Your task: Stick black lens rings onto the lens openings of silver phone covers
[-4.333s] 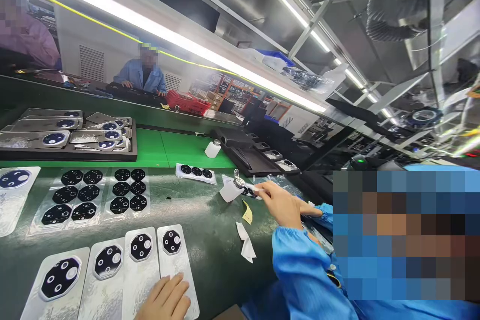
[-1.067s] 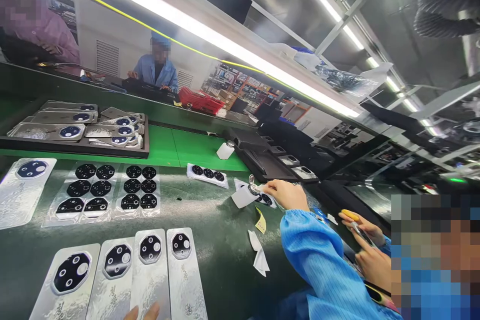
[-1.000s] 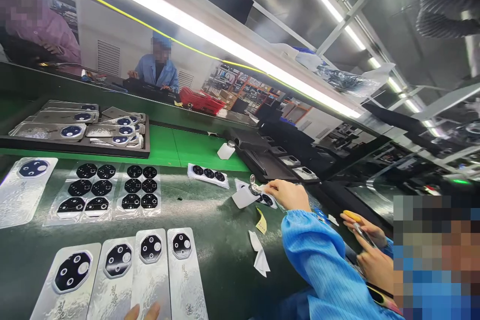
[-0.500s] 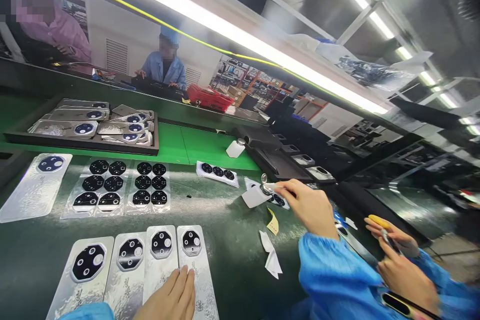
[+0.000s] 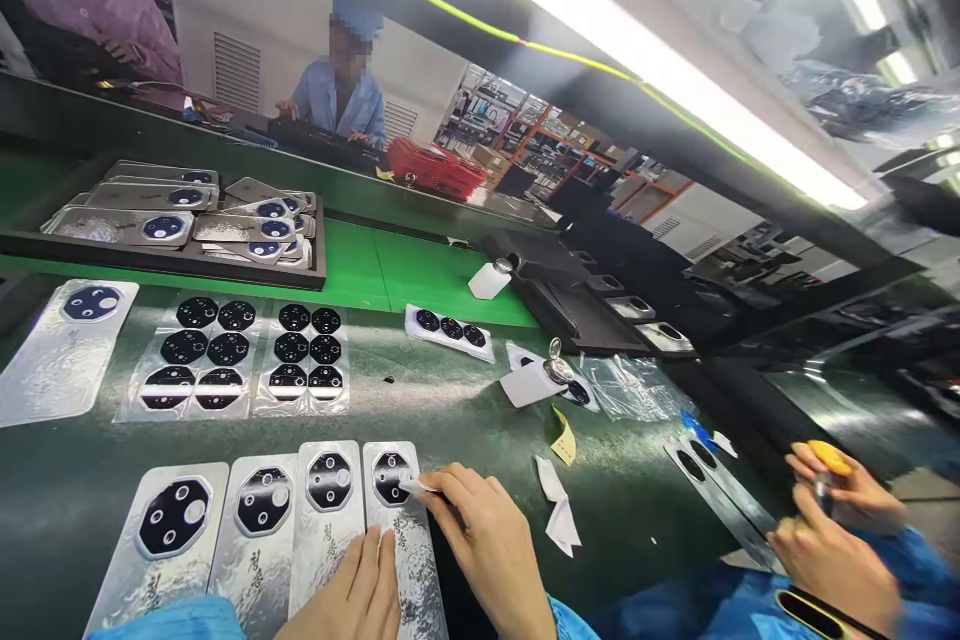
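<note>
Four silvery phone back covers lie side by side in front of me, each with a black octagonal camera area. My left hand (image 5: 352,585) rests flat with fingers stretched over the two right-hand covers. My right hand (image 5: 487,545) pinches a small white wipe (image 5: 414,487) against the camera area of the rightmost cover (image 5: 405,545). The wipe's exact material is hard to make out. Beyond my right hand stands a white dispenser bottle (image 5: 525,387) with its metal lid raised. A crumpled white paper strip (image 5: 559,510) and a yellow slip (image 5: 563,437) lie to the right.
Sheets of black octagonal stickers (image 5: 199,348) lie behind the covers, with another cover (image 5: 67,350) at left. A dark tray (image 5: 319,265) holds stacked covers. A second bottle (image 5: 489,280) stands farther back. At right, a co-worker's hands (image 5: 840,540) hold a yellow-handled tool.
My right hand has moved from the dispenser bottle down and left to the rightmost cover, bringing the white wipe onto its camera area. My left hand stays on the covers. The view has shifted slightly.
</note>
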The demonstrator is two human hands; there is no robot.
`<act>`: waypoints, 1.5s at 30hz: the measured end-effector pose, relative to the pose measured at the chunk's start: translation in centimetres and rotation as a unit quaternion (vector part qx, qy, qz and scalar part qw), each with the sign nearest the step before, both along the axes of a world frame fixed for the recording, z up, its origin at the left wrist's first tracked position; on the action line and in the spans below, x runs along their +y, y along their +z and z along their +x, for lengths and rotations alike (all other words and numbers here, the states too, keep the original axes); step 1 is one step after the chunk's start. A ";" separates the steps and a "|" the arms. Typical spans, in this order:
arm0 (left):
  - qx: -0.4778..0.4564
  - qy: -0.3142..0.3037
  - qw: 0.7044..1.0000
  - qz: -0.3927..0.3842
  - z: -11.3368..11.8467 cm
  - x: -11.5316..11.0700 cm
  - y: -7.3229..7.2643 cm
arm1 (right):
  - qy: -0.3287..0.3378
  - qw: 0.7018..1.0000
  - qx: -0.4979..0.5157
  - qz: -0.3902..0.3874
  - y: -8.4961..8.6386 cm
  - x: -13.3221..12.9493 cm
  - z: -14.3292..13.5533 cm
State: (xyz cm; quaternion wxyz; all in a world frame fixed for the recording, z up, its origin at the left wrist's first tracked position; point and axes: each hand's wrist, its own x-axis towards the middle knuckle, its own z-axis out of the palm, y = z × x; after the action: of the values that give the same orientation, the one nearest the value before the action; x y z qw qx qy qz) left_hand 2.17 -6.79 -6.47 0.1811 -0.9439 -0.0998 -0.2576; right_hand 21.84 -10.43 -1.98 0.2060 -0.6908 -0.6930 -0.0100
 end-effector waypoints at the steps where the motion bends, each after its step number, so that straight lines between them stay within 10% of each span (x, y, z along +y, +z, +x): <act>1: 0.003 -0.003 1.000 -0.001 0.0 0.0 0.0 | -0.001 1.000 -0.004 0.001 0.1 0.0 0.0; 45: 0.020 -0.009 0.999 -0.037 -0.1 -0.2 0.9 | 0.019 0.988 -0.153 0.004 0.2 -0.5 -1.3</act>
State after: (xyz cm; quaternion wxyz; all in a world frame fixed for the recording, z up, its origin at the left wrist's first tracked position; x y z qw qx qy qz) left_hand 2.04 -6.95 -5.58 0.1460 -0.9557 -0.0967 -0.2365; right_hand 20.57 -10.96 -1.80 0.0999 -0.6668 -0.7296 -0.1143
